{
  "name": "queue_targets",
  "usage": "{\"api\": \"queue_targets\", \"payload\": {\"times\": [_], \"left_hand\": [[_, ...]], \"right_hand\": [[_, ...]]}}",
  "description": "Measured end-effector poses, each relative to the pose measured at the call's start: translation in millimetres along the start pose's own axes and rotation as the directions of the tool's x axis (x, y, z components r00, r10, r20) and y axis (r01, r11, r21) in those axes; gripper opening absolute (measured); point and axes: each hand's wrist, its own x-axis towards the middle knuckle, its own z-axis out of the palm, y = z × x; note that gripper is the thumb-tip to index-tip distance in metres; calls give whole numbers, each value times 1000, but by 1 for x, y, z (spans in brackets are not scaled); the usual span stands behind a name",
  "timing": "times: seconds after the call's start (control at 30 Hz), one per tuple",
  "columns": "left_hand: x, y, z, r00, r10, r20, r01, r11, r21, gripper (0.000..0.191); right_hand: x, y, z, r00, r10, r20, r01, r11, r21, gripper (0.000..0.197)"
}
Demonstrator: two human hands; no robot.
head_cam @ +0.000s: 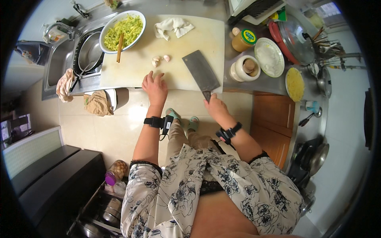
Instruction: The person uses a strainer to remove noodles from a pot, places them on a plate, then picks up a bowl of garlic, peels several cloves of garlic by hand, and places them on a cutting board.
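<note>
My right hand (pixel 216 107) grips the handle of a cleaver (pixel 203 71), whose broad blade lies over the right part of a white cutting board (pixel 125 73). Fingers apart and nothing in them, my left hand (pixel 155 89) is at the board's near edge. Just beyond its fingertips are a few garlic cloves (pixel 155 63), with one clove (pixel 166 58) a little apart to the right. A crumpled white cloth (pixel 173 27) rests at the board's far side. At the far left, a white bowl (pixel 101 41) of shredded green vegetable (pixel 128 29) has wooden chopsticks (pixel 120 47) leaning in it.
Left of the board is a sink (pixel 56 67) holding a metal pan (pixel 90 50). To the right stand a jar with a green lid (pixel 248 36), a mortar (pixel 237 71) with its pestle, a plate of white powder (pixel 268 59), a plate of yellow shreds (pixel 294 84) and a lidded red pot (pixel 275 32).
</note>
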Motion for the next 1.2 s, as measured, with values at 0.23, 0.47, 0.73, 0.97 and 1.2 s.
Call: {"api": "queue_targets", "payload": {"times": [0.23,0.47,0.73,0.97,1.2], "left_hand": [[39,18,-4,986,162,-33,-164,986,-39,35],[93,25,21,934,294,203,-345,891,296,18],[41,42,27,966,246,75,-248,969,5,16],[34,63,45,990,131,43,-126,985,-115,29],[0,33,17,999,-29,23,32,992,-123,29]], "right_hand": [[-8,4,-20,996,27,88,-79,749,658,30],[-11,27,-46,981,-159,-115,196,792,578,28],[-53,51,-30,979,-199,-52,205,963,173,31],[2,34,-53,984,-148,-100,162,974,156,31],[-33,25,-47,943,-232,-237,289,926,242,34]]}}
